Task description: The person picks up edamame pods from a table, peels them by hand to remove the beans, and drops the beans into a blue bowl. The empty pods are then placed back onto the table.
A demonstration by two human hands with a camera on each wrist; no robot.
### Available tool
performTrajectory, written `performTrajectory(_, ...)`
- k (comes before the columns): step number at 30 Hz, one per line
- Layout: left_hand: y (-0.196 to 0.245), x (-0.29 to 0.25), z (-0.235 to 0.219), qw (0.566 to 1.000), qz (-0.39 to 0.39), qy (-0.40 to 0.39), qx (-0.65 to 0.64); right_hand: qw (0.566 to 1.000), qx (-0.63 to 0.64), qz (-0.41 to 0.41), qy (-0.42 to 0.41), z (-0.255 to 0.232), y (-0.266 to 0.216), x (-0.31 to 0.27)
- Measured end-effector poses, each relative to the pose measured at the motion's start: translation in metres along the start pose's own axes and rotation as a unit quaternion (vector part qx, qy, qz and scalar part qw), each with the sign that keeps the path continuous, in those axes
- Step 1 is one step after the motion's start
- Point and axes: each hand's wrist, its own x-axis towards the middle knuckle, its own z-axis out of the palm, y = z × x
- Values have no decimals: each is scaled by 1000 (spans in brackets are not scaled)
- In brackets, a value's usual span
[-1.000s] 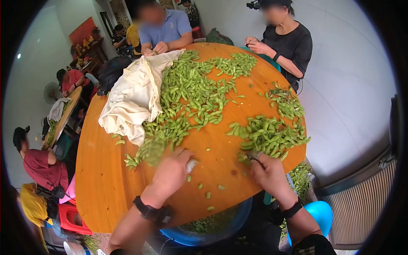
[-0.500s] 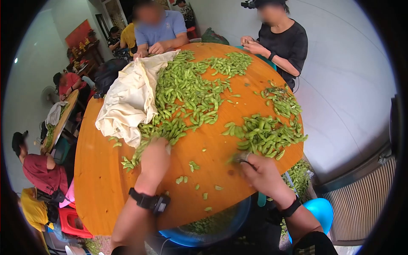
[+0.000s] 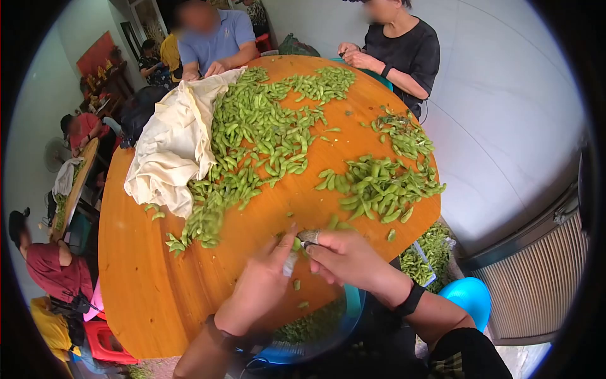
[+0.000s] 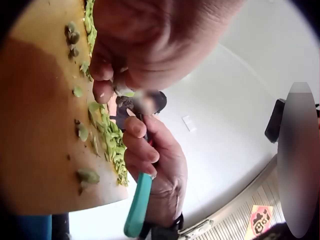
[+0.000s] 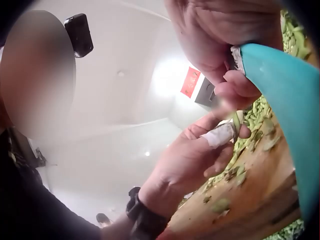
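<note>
Pod (image 3: 297,244) between the hands, over the table's (image 3: 151,271) near part | left hand (image 3: 259,278): pinching the pod, wrapped thumb (image 5: 219,136) along it | right hand (image 3: 353,256): gripping a teal-handled tool (image 4: 138,207) near the pod | right pile (image 3: 379,189), larger far pile (image 3: 259,132) on the table | cloth (image 3: 170,139) left of the far pile | basin (image 3: 358,309) below the near edge

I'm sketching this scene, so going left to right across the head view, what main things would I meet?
Red stool, white cloth, left hand, right hand, blue plastic item, ribbed panel. The pods spread too widely to place.
</note>
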Motion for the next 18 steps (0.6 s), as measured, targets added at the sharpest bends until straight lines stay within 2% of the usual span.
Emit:
performTrajectory(4, 2, -4, 4, 999, -24, 1, -27, 1000, 0, 14, -3, 3, -2, -5)
performTrajectory(7, 0, -5, 6, 999, -34, 4, 20, 1000, -19, -7, -19, 8, 7, -6)
performTrajectory(9, -4, -7, 7, 1000, -20, 23, -4, 999, 40, -7, 16, 14, 7, -7)
performTrajectory(13, -4, -5, 8, 998, 2, 43, -39, 996, 69, 18, 45, 18, 9, -4)
performTrajectory(15, -2, -4, 10, 993, -32, 40, -110, 985, 160, 68, 16, 16, 6, -4)
performTrajectory(18, -4, -1, 7, 984, -58, 34, -168, 990, 135, 36, -19, 9, 0, -5)
